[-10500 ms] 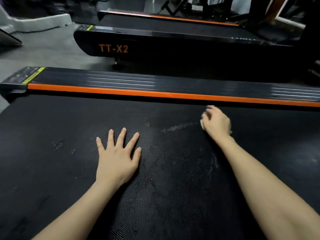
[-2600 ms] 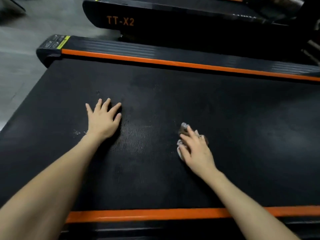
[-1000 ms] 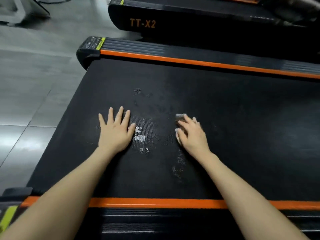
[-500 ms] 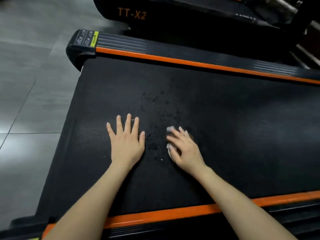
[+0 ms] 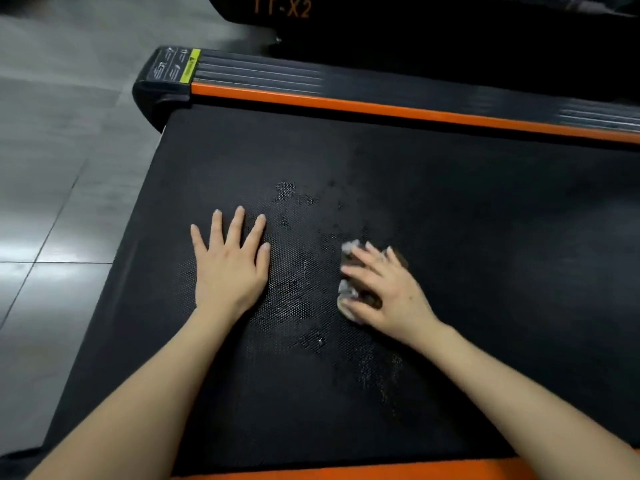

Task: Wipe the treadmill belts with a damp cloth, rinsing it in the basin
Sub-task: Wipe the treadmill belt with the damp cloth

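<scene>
matt textured belt (image 5: 450, 237), glossy tiled floor (image 5: 52, 168)

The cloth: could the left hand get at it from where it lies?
Probably yes: the left hand lies flat nearby with only bare belt between, though the right hand covers most of the cloth.
</scene>
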The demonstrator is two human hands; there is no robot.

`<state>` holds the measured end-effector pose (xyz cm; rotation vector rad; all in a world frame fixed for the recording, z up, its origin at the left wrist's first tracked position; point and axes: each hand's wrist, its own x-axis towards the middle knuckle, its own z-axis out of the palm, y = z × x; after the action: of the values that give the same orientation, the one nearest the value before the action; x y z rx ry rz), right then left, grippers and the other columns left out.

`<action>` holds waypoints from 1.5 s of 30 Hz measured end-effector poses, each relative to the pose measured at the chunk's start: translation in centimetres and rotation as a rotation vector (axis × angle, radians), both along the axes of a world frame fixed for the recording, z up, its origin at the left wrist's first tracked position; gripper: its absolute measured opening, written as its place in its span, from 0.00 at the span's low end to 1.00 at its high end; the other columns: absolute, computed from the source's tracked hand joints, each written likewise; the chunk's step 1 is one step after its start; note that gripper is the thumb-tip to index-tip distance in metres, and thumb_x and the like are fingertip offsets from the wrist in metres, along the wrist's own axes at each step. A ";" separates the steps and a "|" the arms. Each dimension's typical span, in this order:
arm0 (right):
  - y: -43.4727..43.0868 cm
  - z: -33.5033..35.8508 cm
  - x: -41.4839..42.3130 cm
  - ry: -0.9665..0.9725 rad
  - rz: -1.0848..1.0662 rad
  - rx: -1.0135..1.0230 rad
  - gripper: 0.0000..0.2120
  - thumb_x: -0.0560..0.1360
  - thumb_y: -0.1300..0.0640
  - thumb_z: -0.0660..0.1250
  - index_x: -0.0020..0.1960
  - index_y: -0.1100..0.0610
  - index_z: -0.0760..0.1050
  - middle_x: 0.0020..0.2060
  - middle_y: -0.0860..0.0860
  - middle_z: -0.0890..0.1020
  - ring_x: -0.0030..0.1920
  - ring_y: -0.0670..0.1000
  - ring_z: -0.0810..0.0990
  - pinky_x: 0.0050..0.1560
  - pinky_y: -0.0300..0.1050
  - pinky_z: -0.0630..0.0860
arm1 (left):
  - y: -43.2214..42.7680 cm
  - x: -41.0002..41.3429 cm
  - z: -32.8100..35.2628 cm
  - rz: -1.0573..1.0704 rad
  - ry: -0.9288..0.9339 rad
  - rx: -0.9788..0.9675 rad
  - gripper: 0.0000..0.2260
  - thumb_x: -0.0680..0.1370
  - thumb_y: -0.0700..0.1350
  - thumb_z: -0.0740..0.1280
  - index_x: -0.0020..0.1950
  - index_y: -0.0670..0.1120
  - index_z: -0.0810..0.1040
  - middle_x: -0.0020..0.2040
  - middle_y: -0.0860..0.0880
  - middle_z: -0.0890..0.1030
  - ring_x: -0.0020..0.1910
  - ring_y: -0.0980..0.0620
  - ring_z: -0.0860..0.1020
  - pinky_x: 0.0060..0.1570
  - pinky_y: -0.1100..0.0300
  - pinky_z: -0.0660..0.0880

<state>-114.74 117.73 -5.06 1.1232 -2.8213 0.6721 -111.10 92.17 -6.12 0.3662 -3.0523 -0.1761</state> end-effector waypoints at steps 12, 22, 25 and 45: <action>-4.9 -0.4 -1.7 -0.032 0.041 -0.059 0.24 0.71 0.43 0.63 0.60 0.56 0.78 0.67 0.55 0.72 0.70 0.63 0.65 0.70 0.61 0.54 | -0.2 -0.2 -0.1 -0.002 0.019 0.031 0.26 0.78 0.58 0.44 0.75 0.55 0.61 0.76 0.45 0.61 0.76 0.40 0.53 0.72 0.37 0.45; -6.1 0.1 -11.0 -0.016 -0.353 -0.042 0.19 0.76 0.47 0.64 0.65 0.52 0.74 0.72 0.51 0.66 0.74 0.56 0.59 0.73 0.56 0.47 | -0.9 -0.8 1.1 -0.011 0.010 0.063 0.26 0.77 0.59 0.46 0.71 0.54 0.70 0.71 0.44 0.69 0.71 0.39 0.63 0.70 0.38 0.53; -5.8 0.1 -11.2 -0.004 -0.352 -0.045 0.20 0.76 0.47 0.64 0.65 0.52 0.74 0.72 0.51 0.66 0.74 0.56 0.59 0.73 0.56 0.47 | -2.3 -3.8 1.9 -0.066 0.051 0.005 0.25 0.77 0.58 0.48 0.68 0.52 0.74 0.68 0.40 0.72 0.67 0.38 0.68 0.69 0.37 0.57; -10.0 0.0 -13.6 -0.036 -0.032 -0.091 0.19 0.72 0.49 0.63 0.59 0.56 0.79 0.66 0.54 0.75 0.70 0.60 0.66 0.71 0.57 0.57 | -3.3 -7.7 0.0 -0.010 0.018 -0.021 0.28 0.76 0.61 0.40 0.75 0.59 0.59 0.76 0.45 0.61 0.76 0.42 0.53 0.72 0.40 0.44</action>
<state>-128.34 107.78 -5.08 1.0606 -2.7989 0.8175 -118.81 88.89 -6.16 0.3464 -3.0364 -0.1461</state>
